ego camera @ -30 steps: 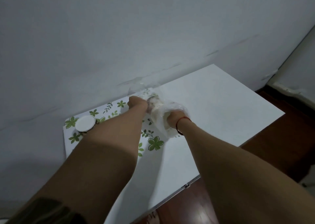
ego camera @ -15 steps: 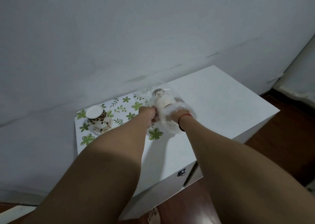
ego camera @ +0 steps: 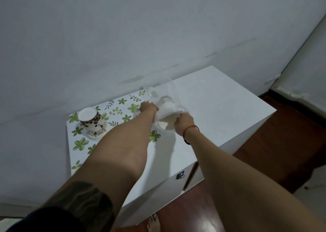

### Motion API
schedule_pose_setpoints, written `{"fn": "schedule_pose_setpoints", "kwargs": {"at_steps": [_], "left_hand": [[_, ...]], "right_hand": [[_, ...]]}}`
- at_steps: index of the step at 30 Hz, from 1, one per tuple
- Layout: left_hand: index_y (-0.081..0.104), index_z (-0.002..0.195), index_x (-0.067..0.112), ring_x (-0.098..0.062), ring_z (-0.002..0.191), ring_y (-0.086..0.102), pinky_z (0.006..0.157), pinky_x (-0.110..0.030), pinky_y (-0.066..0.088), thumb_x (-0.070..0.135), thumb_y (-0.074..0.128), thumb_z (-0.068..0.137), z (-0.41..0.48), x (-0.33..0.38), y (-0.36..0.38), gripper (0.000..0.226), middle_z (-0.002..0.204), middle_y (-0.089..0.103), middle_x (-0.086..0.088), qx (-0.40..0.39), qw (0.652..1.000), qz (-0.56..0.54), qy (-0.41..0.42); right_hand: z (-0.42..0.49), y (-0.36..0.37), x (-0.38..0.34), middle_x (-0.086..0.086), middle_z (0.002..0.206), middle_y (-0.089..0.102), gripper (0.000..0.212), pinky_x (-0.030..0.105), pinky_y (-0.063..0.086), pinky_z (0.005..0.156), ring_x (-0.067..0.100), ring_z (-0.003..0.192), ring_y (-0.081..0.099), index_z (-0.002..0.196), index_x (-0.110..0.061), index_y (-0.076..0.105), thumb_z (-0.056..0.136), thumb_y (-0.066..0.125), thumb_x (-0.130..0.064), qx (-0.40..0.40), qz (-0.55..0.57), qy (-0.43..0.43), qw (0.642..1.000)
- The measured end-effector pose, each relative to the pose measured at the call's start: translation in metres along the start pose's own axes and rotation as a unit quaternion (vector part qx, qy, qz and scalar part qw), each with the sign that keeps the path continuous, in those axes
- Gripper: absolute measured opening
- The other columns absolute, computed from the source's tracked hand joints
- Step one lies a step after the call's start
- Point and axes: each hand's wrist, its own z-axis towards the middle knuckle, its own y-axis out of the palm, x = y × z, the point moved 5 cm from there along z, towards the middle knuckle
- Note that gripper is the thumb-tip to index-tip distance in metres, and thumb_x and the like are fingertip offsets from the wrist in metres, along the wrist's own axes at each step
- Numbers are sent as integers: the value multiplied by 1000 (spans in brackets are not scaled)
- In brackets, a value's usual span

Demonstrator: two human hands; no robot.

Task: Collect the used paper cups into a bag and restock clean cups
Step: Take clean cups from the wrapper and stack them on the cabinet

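— What do my hands hold?
— My left hand and right hand both pinch the clear bag of cups mid-cabinet.
— Room around?
— Bare top rightward to the edge; stacked cups left, near the wall.

Cup stack upside down on mat at tabletop left end near wall, bag with cups right of it mid-tabletop, left hand and right hand flanking bag.
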Motion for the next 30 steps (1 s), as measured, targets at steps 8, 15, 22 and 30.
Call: {"fn": "schedule_pose_setpoints", "kwargs": {"at_steps": [8, 15, 22, 30], "left_hand": [[51, 131, -2, -31, 112, 63, 91, -35, 55, 11, 46, 100, 6, 9, -27, 34, 129, 61, -17, 35, 999, -17, -14], [61, 98, 9, -25, 74, 63, 69, -39, 56, 43, 46, 97, -52, -16, -4, 38, 88, 65, -12, -200, 972, -8, -121], [54, 102, -6, -27, 67, 61, 64, -36, 55, -17, 47, 78, -41, -16, -18, 28, 86, 61, -19, -32, 997, 43, -59], [48, 132, 2, -32, 111, 62, 92, -43, 54, 26, 48, 94, -19, -35, -16, 45, 128, 60, -15, 27, 993, -71, -91]], "right_hand": [[8, -2, 3, 12, 133, 53, 51, 34, 44, 98, 32, 114, 53, 135, -28, 49, 90, 31, -11, -6, -5, -72, 997], [15, 14, 16, 8, 137, 52, 39, 27, 36, 91, 31, 121, 50, 135, -28, 49, 99, 34, -24, -12, 51, 11, 999], [6, 10, 19, 16, 135, 50, 48, 39, 43, 100, 36, 117, 51, 138, -23, 40, 92, 35, -8, -20, -39, -45, 998], [-4, 6, 53, 14, 146, 41, 74, 39, 36, 107, 33, 131, 43, 154, -28, 7, 92, 43, -8, -113, -118, -73, 984]]}}
